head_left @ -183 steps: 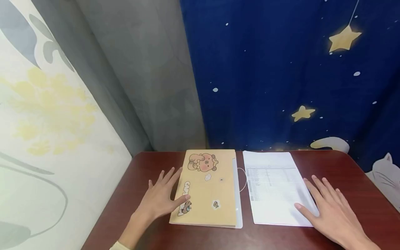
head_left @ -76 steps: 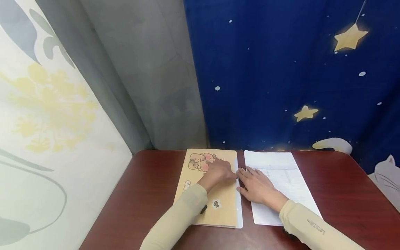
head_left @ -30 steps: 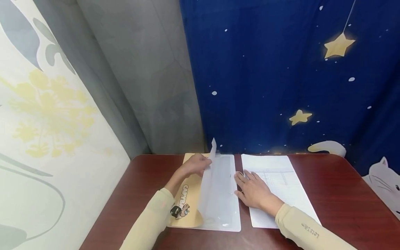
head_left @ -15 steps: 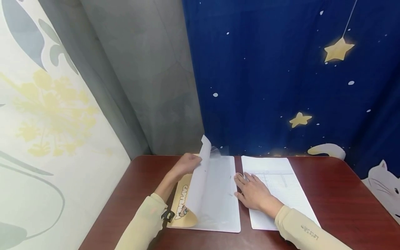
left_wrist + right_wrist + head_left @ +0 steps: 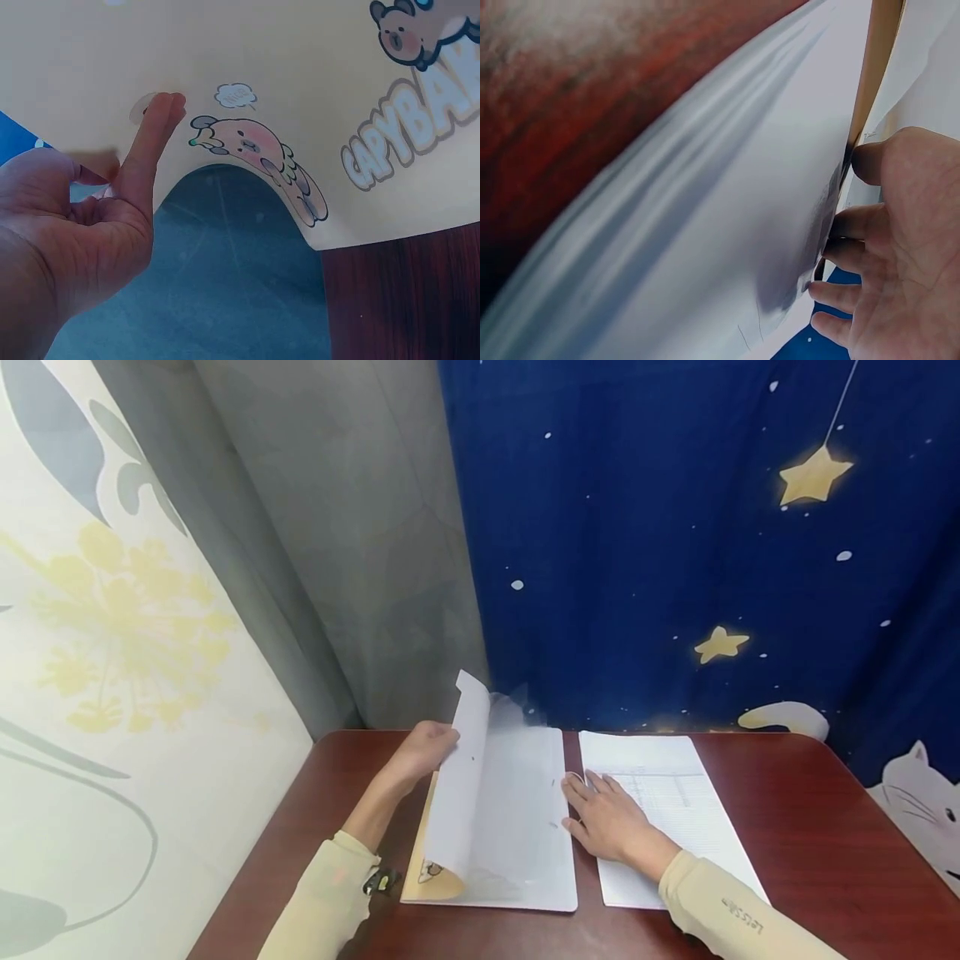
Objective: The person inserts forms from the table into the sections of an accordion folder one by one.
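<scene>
A person's left hand is pinching the left, raised edge of the front cover of a pale yellow folder with cartoon capybara prints; its index and middle fingers are lying almost straight along the printed outer face. The folder is lying on the left-centre part of a dark red-brown wood-grain table. Its cover is standing partly open and curling over to the left, its white inner face showing, while a clear, bent film is sticking up at the far end.

The right hand is gripping nothing: its fingers are stretching out, slightly spread, with the tips touching the folder's right edge beside a thin white cord loop. The hand is lying across the left side of a stack of white printed paper sheets, which is resting just right of the folder. Beyond the table, a plain grey curtain is hanging left of a deep blue, star-patterned curtain.
</scene>
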A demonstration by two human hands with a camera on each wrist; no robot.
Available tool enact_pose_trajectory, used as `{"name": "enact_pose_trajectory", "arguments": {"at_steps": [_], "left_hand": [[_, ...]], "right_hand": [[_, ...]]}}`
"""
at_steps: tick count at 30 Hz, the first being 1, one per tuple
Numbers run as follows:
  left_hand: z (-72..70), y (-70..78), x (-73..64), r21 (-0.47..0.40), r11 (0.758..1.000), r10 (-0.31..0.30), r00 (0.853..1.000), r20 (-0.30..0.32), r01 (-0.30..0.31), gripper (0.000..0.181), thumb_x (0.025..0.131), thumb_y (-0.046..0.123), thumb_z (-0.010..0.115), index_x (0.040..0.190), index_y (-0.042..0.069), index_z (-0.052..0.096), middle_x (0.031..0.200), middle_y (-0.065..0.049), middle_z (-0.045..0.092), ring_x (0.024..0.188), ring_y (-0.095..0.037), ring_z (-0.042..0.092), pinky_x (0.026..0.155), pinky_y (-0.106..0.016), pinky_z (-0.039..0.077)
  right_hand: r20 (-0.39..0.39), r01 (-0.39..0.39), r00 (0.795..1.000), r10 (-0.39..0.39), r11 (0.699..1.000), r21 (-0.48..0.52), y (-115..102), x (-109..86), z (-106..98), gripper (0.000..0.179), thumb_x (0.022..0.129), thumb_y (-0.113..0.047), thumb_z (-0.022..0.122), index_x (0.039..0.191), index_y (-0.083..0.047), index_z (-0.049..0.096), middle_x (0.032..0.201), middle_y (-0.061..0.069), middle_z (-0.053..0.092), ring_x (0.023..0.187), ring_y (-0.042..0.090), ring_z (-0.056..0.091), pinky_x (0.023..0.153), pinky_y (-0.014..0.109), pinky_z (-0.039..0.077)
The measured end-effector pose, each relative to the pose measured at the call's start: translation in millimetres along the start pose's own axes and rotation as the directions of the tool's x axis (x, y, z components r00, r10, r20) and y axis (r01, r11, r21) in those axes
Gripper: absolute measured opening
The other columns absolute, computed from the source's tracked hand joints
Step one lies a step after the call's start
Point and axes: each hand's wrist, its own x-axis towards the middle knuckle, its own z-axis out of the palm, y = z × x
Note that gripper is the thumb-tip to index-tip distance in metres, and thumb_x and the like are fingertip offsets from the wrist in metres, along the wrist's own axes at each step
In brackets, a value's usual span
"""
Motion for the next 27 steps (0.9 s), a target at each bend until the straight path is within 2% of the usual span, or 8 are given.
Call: {"name": "enact_pose_trajectory", "arguments": {"at_steps": [4,9,12,15,19,24,27], "left_hand": [[0.0,0.6,0.9,0.01,1.0,-0.004,0.999,-0.034,0.005,0.034,0.101,0.013,0.044,0.068,0.011,0.049,0.054,0.007,0.039,0.049,-0.01,0.038,0.05,-0.028,0.034],[2.9,0.4,1.8,0.025,1.0,0.003,0.998,-0.062,-0.001,0.037,0.098,0.013,0.044,0.062,0.015,0.037,0.054,0.007,0.035,0.049,-0.01,0.031,0.048,-0.027,0.027],[6.6,1.1,2.3,0.01,1.0,0.004,0.998,-0.058,-0.003,0.038,0.098,0.013,0.045,0.061,0.015,0.037,0.054,0.007,0.035,0.049,-0.011,0.032,0.049,-0.027,0.028],[10.4,2.8,2.4,-0.003,1.0,0.001,0.999,-0.038,-0.001,0.037,0.099,0.013,0.045,0.063,0.015,0.04,0.054,0.008,0.037,0.05,-0.011,0.037,0.05,-0.026,0.034],[14.0,3.5,3.5,-0.017,1.0,-0.002,1.0,-0.02,0.001,0.032,0.099,0.013,0.045,0.068,0.013,0.052,0.054,0.007,0.041,0.052,-0.01,0.046,0.055,-0.028,0.043],[13.3,1.9,1.8,-0.026,1.0,-0.018,0.999,-0.036,0.017,0.031,0.099,0.012,0.045,0.068,0.012,0.05,0.054,0.007,0.042,0.053,-0.012,0.048,0.056,-0.029,0.045],[11.5,1.9,-0.1,-0.037,0.999,-0.013,1.0,-0.027,0.012,0.029,0.1,0.013,0.045,0.076,0.007,0.061,0.059,0.004,0.055,0.056,-0.012,0.057,0.059,-0.03,0.052]], "right_hand": [[0.007,-0.009,1.0,0.009,1.0,0.001,0.8,-0.1,0.8,0.061,0.105,-0.034,0.06,0.152,0.003,0.052,0.16,0.021,0.051,0.148,0.05,0.046,0.122,0.065,0.035],[0.023,-0.018,1.0,0.018,1.0,0.016,3.4,1.1,1.9,0.062,0.105,-0.037,0.059,0.153,0.001,0.051,0.161,0.02,0.05,0.15,0.05,0.043,0.123,0.065,0.033],[0.035,-0.032,0.999,0.031,0.998,0.047,4.7,0.5,-0.1,0.063,0.104,-0.037,0.061,0.154,0.0,0.051,0.162,0.02,0.049,0.152,0.05,0.04,0.125,0.064,0.03],[0.035,-0.044,0.999,0.041,0.996,0.081,6.2,-1.4,-4.4,0.064,0.103,-0.037,0.064,0.154,0.0,0.051,0.162,0.021,0.049,0.154,0.05,0.037,0.126,0.065,0.029],[0.011,-0.053,0.999,0.052,0.993,0.103,8.6,-6.6,-12.9,0.066,0.104,-0.038,0.064,0.155,0.0,0.049,0.163,0.02,0.047,0.155,0.049,0.036,0.126,0.064,0.029],[-0.036,-0.067,0.997,0.071,0.992,0.104,14.1,-14.5,-29.7,0.066,0.105,-0.04,0.061,0.157,-0.002,0.048,0.165,0.017,0.047,0.156,0.046,0.037,0.125,0.063,0.032],[-0.073,-0.088,0.993,0.097,0.988,0.127,18.7,-21.8,-36.6,0.063,0.105,-0.041,0.062,0.156,-0.007,0.05,0.159,0.016,0.054,0.151,0.043,0.046,0.122,0.063,0.038]]}}
